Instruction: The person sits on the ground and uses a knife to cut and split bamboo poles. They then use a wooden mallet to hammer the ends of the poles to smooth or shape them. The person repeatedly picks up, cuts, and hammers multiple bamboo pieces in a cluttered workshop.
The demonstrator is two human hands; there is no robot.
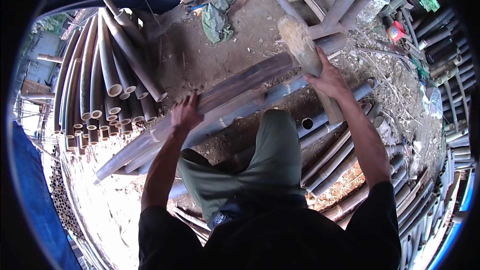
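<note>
My left hand (pixel 186 115) grips a thick dark bamboo pole (pixel 240 81), its fingers curled over the upper side. This pole slants from the lower left up toward the far right, in front of my knees. A second, greyish bamboo pole (pixel 220 124) lies along its near side. In my right hand (pixel 327 78) is a stout wooden club (pixel 300 42), with the fingers closed round its middle. The club's far end is pale and frayed, and its smoother end points back toward me. It is above the right part of the poles; whether it touches them I cannot tell.
A bundle of bamboo poles (pixel 97 70) stands at the left, cut ends toward me. More poles (pixel 332 162) lie by my right leg, and stacks (pixel 445 40) line the right side. A green crumpled sheet (pixel 216 21) and a red container (pixel 395 31) lie on the dirt floor.
</note>
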